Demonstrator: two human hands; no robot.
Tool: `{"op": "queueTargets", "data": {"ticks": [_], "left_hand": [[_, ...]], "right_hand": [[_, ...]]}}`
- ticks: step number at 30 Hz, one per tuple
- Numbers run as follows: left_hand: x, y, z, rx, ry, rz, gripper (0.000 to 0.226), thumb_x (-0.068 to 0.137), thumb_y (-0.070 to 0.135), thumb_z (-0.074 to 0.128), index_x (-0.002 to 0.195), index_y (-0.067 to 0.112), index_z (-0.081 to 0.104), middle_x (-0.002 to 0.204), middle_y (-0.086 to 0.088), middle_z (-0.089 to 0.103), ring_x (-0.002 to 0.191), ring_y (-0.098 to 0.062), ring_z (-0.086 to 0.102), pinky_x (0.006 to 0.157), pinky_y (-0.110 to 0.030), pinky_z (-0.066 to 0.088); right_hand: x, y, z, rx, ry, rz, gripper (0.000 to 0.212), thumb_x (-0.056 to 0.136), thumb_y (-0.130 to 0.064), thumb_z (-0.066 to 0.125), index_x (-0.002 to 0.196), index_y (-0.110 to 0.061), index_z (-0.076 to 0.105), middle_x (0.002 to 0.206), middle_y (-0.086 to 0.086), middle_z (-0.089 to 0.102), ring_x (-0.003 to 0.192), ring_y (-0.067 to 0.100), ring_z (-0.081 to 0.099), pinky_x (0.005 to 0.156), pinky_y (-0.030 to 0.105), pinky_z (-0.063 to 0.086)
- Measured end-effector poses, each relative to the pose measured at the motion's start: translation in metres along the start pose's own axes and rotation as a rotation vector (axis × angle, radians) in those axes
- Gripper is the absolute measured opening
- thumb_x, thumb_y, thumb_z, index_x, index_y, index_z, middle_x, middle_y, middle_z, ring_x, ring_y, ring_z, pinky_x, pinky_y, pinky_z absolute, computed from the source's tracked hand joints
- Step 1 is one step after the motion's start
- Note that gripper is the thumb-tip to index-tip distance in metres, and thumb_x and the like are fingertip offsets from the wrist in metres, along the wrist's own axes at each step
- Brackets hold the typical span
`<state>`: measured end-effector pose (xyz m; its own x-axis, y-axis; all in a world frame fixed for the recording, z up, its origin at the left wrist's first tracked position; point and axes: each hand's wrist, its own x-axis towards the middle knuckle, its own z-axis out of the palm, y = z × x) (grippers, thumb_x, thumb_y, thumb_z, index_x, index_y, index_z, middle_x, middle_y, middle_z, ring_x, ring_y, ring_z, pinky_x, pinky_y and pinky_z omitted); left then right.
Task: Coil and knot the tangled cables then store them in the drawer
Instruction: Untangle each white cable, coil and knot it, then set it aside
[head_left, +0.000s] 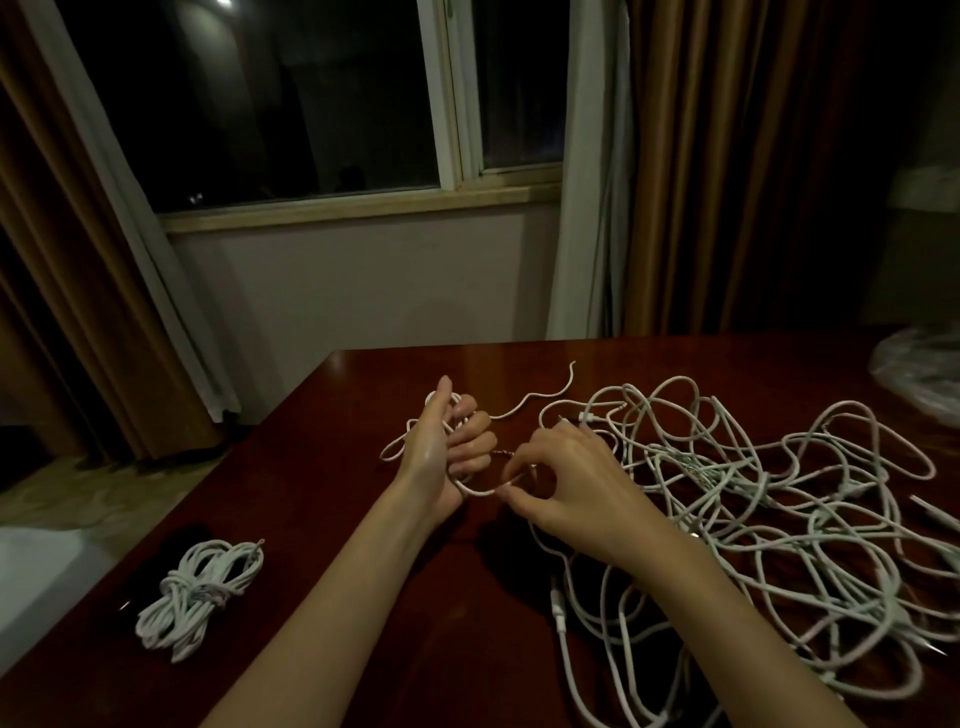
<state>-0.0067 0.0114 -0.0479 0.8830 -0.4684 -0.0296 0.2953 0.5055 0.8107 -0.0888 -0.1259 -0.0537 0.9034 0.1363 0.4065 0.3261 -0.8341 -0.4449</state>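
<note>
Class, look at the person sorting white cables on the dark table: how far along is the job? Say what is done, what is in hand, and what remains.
Done: one knotted bundle lies at the table's left edge. In hand: the left hand grips a half-wound coil while the right hand pinches its loose end. Left: the big tangled pile on the right is still unsorted, and no drawer is in view, so nothing looks stored.

L hand (441, 447) grips cable coil (470, 488); R hand (563, 475) pinches it.
</note>
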Motion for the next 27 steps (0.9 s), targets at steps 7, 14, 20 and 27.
{"op": "queueTargets", "data": {"ticks": [7, 14, 20, 27], "left_hand": [[0.001, -0.007, 0.006, 0.311, -0.03, -0.018, 0.051, 0.102, 0.046, 0.032, 0.06, 0.017, 0.031, 0.045, 0.004, 0.034, 0.04, -0.01, 0.039, 0.045, -0.02, 0.036], [-0.009, -0.013, 0.015, 0.755, -0.154, -0.043, 0.05, 0.101, 0.046, 0.035, 0.078, 0.01, 0.06, 0.063, 0.004, 0.063, 0.053, -0.006, 0.058, 0.052, -0.019, 0.044], [-0.011, -0.008, 0.015, 0.707, -0.232, -0.063, 0.044, 0.096, 0.049, 0.039, 0.069, 0.016, 0.05, 0.043, 0.006, 0.04, 0.034, -0.005, 0.029, 0.038, -0.016, 0.019], [-0.013, -0.007, 0.012, 0.488, -0.389, -0.285, 0.045, 0.09, 0.052, 0.046, 0.061, 0.017, 0.047, 0.037, 0.008, 0.025, 0.03, -0.002, 0.022, 0.035, -0.015, 0.014]], "right_hand": [[0.001, -0.002, -0.001, 0.024, 0.109, -0.057, 0.013, 0.084, -0.026, 0.072, 0.088, -0.026, 0.061, 0.08, -0.018, 0.055, 0.076, -0.001, 0.048, 0.092, 0.032, 0.044], [0.0, 0.001, -0.001, 0.056, 0.17, -0.015, 0.026, 0.079, -0.023, 0.076, 0.096, -0.021, 0.056, 0.088, -0.009, 0.064, 0.079, 0.007, 0.062, 0.079, 0.033, 0.054], [0.003, 0.002, -0.013, 0.482, 0.241, 0.167, 0.009, 0.087, -0.019, 0.068, 0.09, -0.023, 0.061, 0.084, -0.004, 0.067, 0.078, 0.004, 0.066, 0.072, 0.027, 0.057], [0.005, 0.005, -0.013, 0.622, 0.3, 0.242, 0.008, 0.087, -0.013, 0.066, 0.089, -0.021, 0.065, 0.084, -0.003, 0.069, 0.077, 0.007, 0.067, 0.07, 0.028, 0.056]]}}
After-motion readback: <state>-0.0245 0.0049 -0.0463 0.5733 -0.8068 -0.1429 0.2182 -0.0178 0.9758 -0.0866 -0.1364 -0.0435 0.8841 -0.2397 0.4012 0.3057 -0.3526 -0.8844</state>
